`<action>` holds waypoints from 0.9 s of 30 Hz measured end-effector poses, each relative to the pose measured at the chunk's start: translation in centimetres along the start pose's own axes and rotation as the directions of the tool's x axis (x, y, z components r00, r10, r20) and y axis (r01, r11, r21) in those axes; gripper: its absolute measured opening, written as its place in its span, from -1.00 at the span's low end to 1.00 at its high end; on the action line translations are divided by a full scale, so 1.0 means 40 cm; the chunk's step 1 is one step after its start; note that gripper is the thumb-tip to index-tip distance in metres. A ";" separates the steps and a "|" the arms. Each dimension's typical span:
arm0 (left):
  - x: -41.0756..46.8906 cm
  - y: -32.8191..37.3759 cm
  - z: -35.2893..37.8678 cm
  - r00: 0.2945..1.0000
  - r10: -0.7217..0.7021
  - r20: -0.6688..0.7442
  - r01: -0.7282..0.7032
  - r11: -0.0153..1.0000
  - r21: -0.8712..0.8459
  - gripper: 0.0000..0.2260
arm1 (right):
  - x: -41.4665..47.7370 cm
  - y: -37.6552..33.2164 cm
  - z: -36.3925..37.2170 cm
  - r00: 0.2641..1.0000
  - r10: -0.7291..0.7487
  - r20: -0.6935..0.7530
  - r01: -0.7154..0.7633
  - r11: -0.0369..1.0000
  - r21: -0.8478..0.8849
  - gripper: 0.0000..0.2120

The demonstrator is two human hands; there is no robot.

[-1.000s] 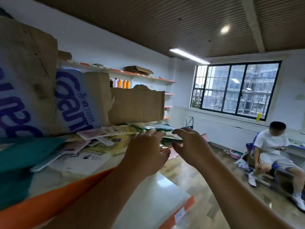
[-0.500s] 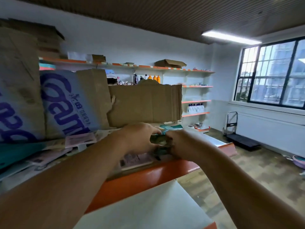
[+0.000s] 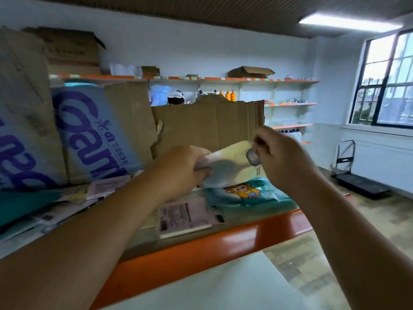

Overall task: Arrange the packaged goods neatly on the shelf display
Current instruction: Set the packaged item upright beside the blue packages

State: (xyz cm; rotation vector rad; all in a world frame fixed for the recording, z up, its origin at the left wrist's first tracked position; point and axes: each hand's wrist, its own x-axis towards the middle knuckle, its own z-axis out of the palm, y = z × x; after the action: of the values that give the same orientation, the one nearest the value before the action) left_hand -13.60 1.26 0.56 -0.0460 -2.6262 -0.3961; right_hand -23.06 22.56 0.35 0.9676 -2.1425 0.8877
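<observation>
I hold a pale packet point(image 3: 230, 168) up over the shelf point(image 3: 201, 248), one hand at each end; my left hand point(image 3: 181, 168) grips its left end with the fingers curled round it, and my right hand point(image 3: 283, 157) pinches its upper right corner, just by a round grey mark; the hands are apart, with the packet stretched between them, lifted clear of the goods below; under it, flat on the shelf, lies a teal packet point(image 3: 250, 198) with a cartoon figure in yellow, and just left of that, near the orange front lip, a pink packet point(image 3: 183, 214) with dark print; more flat packets point(image 3: 67, 204) lie in a loose heap to the left, partly hidden by my left forearm; behind them stands torn cardboard point(image 3: 207, 128), and left of it a box point(image 3: 89, 135) with big blue letters; on the far wall, wall shelves point(image 3: 290, 104) with orange edges carry orange bottles point(image 3: 230, 95), with an open carton point(image 3: 250, 72) on the top one; a window point(image 3: 388, 81) is at the right, a flat trolley point(image 3: 357, 182) on the floor below it, and a strip light point(image 3: 348, 22) on the ceiling.
</observation>
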 end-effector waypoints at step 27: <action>-0.007 -0.070 -0.043 0.980 -0.186 -0.070 0.195 0.968 0.157 -0.55 | 0.053 -0.028 0.145 0.950 -0.134 0.280 0.124 0.991 0.054 -0.57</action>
State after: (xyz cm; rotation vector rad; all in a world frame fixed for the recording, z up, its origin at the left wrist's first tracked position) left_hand -12.87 -1.92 1.13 0.2696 -2.6069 -0.2402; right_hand -24.78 16.72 -1.09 1.3054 -2.2725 0.7626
